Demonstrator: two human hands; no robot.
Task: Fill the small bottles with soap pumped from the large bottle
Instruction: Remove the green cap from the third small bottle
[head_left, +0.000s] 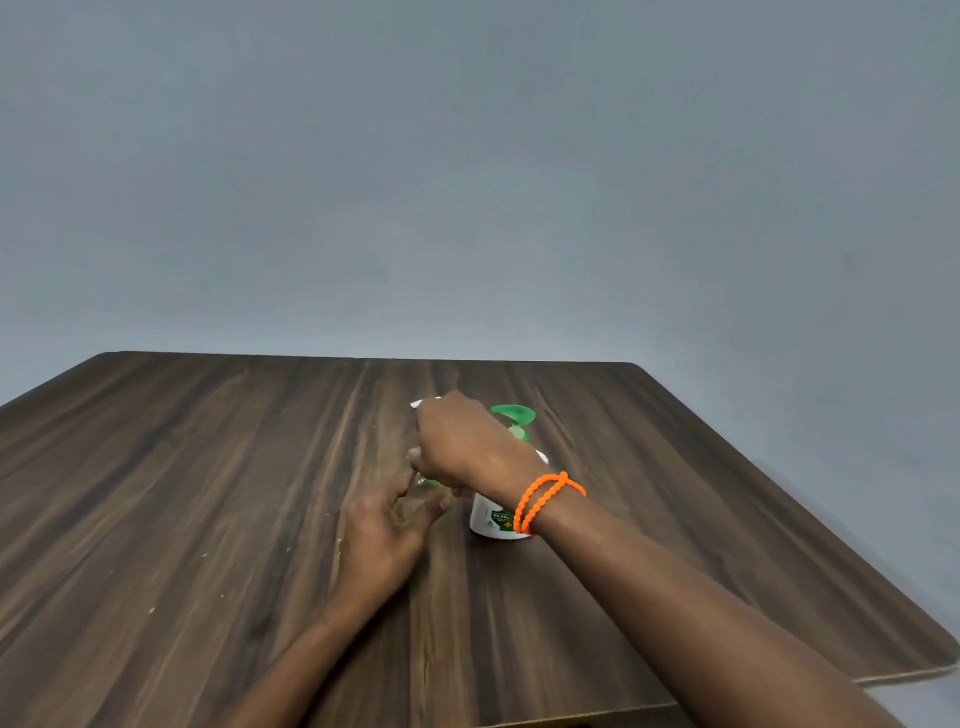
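A dark wood-grain table (208, 467) filled the lower frame; a plain grey-blue wall (467, 156) occupied the upper half.

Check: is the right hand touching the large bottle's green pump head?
Cannot tell. In the head view the right hand overlaps the large bottle beside the green pump head, hiding any contact or gap.

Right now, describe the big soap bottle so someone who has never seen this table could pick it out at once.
On the dark wood-grain table, look just right of centre, behind the right hand whose wrist wears an orange beaded band. The large bottle stands upright there: white body, green label and a green pump head, the only white-and-green thing on the table.
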